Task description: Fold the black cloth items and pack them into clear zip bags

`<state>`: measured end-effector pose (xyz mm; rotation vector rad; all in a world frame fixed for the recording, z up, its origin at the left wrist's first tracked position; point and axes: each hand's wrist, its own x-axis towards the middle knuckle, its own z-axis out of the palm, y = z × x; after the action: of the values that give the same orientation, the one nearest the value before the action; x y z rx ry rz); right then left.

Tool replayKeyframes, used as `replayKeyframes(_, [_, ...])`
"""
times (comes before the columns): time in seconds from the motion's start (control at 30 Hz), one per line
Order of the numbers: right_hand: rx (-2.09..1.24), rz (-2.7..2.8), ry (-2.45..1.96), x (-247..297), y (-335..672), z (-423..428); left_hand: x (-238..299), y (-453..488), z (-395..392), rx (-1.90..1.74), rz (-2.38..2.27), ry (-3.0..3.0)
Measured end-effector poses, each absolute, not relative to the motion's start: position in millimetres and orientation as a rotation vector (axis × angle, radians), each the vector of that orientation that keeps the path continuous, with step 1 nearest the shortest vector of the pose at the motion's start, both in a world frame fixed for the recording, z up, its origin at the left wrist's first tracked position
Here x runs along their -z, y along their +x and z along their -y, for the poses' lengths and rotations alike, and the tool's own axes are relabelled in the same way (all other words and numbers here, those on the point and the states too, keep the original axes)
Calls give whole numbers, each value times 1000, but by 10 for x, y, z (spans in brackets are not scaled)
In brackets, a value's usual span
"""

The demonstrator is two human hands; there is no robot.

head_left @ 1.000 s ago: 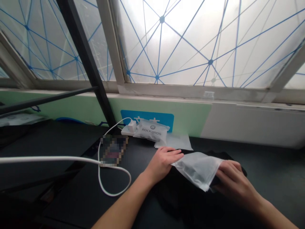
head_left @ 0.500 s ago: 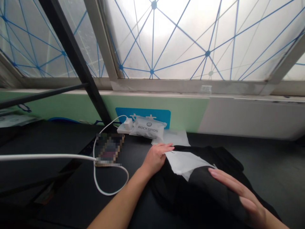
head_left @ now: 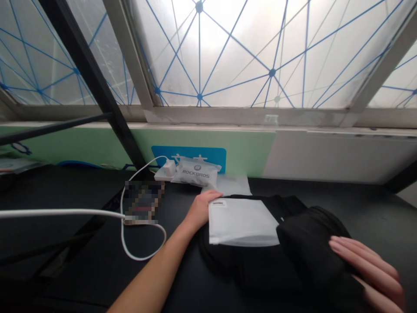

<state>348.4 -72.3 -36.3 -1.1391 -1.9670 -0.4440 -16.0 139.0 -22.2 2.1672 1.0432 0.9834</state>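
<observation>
A black garment (head_left: 293, 252) lies bunched on the dark table (head_left: 81, 269). On top of it rests a flat frosted plastic bag (head_left: 243, 221) with a small label at its upper left corner. My left hand (head_left: 200, 208) lies at the bag's left edge, fingers curled over that corner. My right hand (head_left: 368, 271) is at the lower right, fingers stretched flat and together, pressed against a raised fold of the black cloth.
A phone (head_left: 143, 202) lies left of my left hand, with a white cable (head_left: 130, 243) looping round it from a charger (head_left: 169, 167). A white ROCKBROS pouch (head_left: 195, 174) and another clear bag (head_left: 233, 184) sit by the green wall strip. A black frame post (head_left: 97, 91) slants up the window.
The plastic bag has gone from crumpled in both hands to lying flat on the garment. My right hand let go of it and moved right and down, pushing a fold of black cloth.
</observation>
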Motion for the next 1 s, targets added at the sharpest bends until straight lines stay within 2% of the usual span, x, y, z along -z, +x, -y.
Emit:
replayKeyframes(0.1, [692,1992,-1272,342,3406,553,171,-186,-1373,-912,-1046,2191])
replayKeyframes(0.27, [646,2145,-1560,289,3288,448,-23,-278,-1255,-766,-1042,2362])
replayKeyframes(0.43, [622,2094,-1434,-17,3031,575,-130,-340,-1171,-855,-1067,2451])
replayKeyframes(0.53, [591,2253,-1312,-137,2740,487,-83,-281,-1205,-1000,-1081,2504])
replayKeyframes(0.73, [563,2514,-1154,10,2313,-6,40,-187,-1324,-1070,-1126,2546])
replayKeyframes(0.83, [594,2541,-1096,52,2237,-103,-11,-197,-1408,-1311,-1324,2238])
replayKeyframes(0.93, [533,2497,-1034,24,2220,-89,-51,-204,-1530,-1684,-1507,1272])
replayKeyframes(1.0, [472,2453,-991,-8,2240,-67,-26,-207,-1605,-1734,-1509,701])
